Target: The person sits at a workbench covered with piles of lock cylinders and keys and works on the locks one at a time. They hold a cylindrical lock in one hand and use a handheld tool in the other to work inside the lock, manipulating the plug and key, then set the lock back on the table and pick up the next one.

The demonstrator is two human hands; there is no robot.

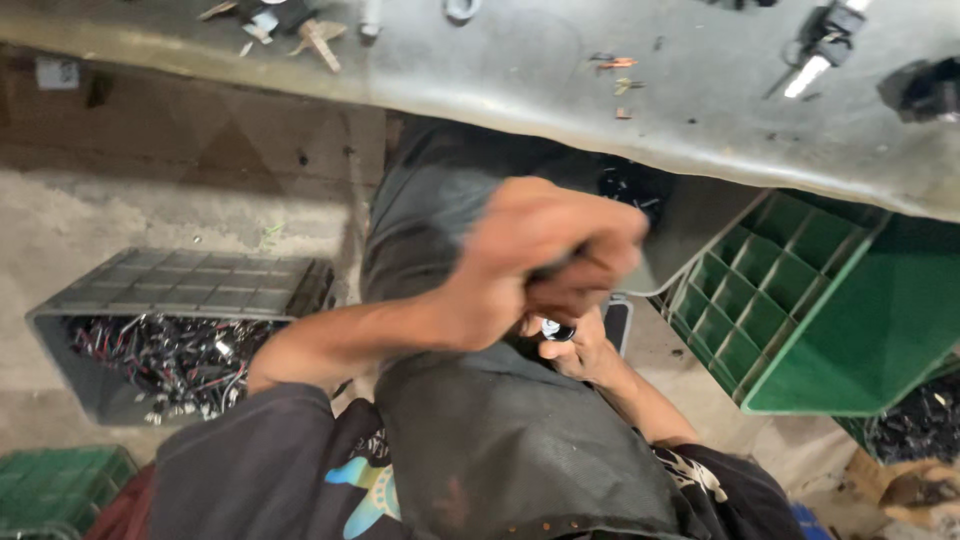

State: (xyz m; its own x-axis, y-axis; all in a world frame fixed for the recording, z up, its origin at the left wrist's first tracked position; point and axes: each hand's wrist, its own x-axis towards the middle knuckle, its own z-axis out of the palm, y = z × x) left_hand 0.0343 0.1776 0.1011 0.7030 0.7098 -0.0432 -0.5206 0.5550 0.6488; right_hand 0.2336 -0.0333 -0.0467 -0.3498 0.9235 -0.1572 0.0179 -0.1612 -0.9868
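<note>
The person's lap (500, 440) sits just below the workbench (560, 90). Left of the lap lies a crate (170, 300) holding tangled wires (170, 365); right of it a tipped compartmented crate (800, 300) stands under the workbench edge. Both hands, left hand (520, 265) above right hand (580, 350), meet over the lap.

The single head camera looks steeply down from close above the person's lap, with the grey workbench edge (700, 120) at the top and the concrete floor (90, 215) below.

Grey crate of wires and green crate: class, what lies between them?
In the head view, between the grey crate and green crate lie the person's dark-trousered leg and both hands, left hand uppermost.
</note>
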